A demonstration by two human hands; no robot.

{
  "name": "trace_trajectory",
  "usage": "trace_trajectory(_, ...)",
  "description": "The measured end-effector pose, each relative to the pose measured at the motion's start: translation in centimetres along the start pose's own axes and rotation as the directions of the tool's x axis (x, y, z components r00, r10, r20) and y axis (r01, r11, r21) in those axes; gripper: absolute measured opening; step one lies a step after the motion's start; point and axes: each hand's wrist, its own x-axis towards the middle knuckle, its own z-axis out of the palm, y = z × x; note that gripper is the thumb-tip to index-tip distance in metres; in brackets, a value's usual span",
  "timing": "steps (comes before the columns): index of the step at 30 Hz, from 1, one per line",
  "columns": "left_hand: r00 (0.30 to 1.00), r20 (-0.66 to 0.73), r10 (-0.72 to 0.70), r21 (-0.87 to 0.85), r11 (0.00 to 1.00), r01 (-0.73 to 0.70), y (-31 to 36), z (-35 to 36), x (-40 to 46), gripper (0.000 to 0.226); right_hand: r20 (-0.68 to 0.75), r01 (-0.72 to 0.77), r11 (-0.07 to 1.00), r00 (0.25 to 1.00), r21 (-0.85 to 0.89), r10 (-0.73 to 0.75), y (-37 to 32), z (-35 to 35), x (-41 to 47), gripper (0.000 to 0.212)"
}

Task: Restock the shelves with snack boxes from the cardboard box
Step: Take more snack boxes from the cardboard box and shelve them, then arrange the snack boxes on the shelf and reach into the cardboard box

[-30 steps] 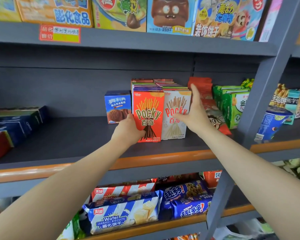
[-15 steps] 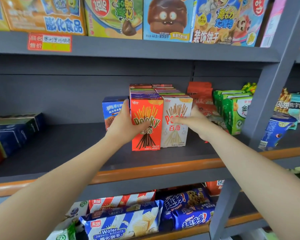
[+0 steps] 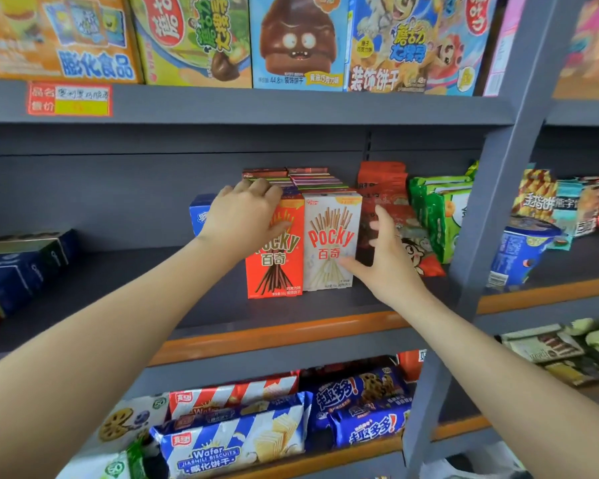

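- Middle shelf (image 3: pixel 291 331), grey with an orange front lip; two rows of Pocky already standing on it, fronts facing out; the red Pocky box (image 3: pixel 274 267) and the white Pocky box (image 3: pixel 331 250) lead their rows, touching side by side, more box tops showing behind each.
- Left hand (image 3: pixel 244 216) lies over the top front corner of the red box, fingers bent over the row's upper edge; a light hold or press, I judge, not a lift.
- Right hand (image 3: pixel 382 257) beside the white box's right edge, fingers spread and apart, thumb near the box's lower face; holds nothing; whether it touches the card I cannot tell.
- Read as squaring-up of rows already placed; this batch looks shelved.
- Left of the Pocky: a blue snack box (image 3: pixel 198 212) set back, then a long bare run of shelf; room for more stock there.
- Red packets (image 3: pixel 382 188) and green packets (image 3: pixel 440 216) fill the right end.
- The cardboard box is out of view; what remains in it cannot be judged.
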Motion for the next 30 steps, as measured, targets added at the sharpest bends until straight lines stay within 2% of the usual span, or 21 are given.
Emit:
trace_trajectory(3, 1.0, 0.006, -0.02, 0.043, 0.999, 0.02, 0.7, -0.9, -0.6, 0.05, 0.017, 0.087, 0.995, 0.996, -0.041, -0.087, -0.8, -1.4, -1.6, 0.087)
trace_trajectory(7, 0.997, -0.073, -0.01, -0.024, 1.0, 0.008, 2.3, -3.0, -3.7, 0.043, 0.075, 0.218, 0.976, 0.973, 0.001, -0.217, -2.1, -2.8, -4.0, 0.042)
trace_trajectory(10, 0.976, -0.207, 0.072, -0.095, 0.991, -0.094, 3.9, -3.5, -8.5, 0.031, 0.196, 0.296, 0.954, 0.934, 0.051, -0.3, -2.3, -2.5, -7.6, 0.014)
trace_trajectory(12, 0.966, -0.228, 0.119, -0.15, 0.976, -0.156, 4.9, -3.0, -12.7, 0.026, 0.355, 0.315, 0.946, 0.879, 0.071, -0.319, -1.9, -1.4, -10.5, 0.007)
trace_trajectory(16, 0.983, -0.114, 0.144, -0.341, 0.924, -0.175, 6.3, 0.6, -22.6, 0.018, 0.672, 0.276, 0.959, 0.699, 0.065, -0.246, 1.2, 3.4, -16.9, 0.01)
trace_trajectory(18, 0.993, 0.057, 0.103, -0.415, 0.907, -0.07, 6.6, 3.4, -27.8, 0.019, 0.793, 0.165, 0.986, 0.596, 0.035, -0.128, 3.5, 6.9, -20.2, 0.012)
trace_trajectory(20, 0.966, 0.256, 0.036, -0.465, 0.881, 0.09, 7.1, 6.0, -32.4, 0.025, 0.862, 0.06, 0.998, 0.507, -0.03, -0.004, 5.8, 9.7, -23.2, 0.014)
trace_trajectory(22, 0.877, 0.475, -0.079, -0.47, 0.819, 0.329, 7.2, 9.1, -38.2, 0.029, 0.903, -0.047, 0.994, 0.415, -0.098, 0.108, 7.8, 14.0, -27.2, 0.013)
trace_trajectory(25, 0.64, 0.719, -0.271, -0.348, 0.657, 0.669, 7.2, 13.6, -47.2, 0.028, 0.927, -0.204, 0.958, 0.276, -0.201, 0.253, 10.3, 20.6, -33.8, 0.003)
trace_trajectory(27, 0.494, 0.798, -0.346, -0.255, 0.549, 0.796, 7.6, 16.5, -53.2, 0.026, 0.921, -0.219, 0.932, 0.205, -0.288, 0.332, 12.5, 25.7, -39.1, 0.008)
trace_trajectory(30, 0.36, 0.857, -0.368, -0.166, 0.464, 0.87, 9.2, 20.9, -61.7, 0.028, 0.887, -0.147, 0.886, 0.085, -0.439, 0.454, 16.2, 32.9, -47.3, 0.02)
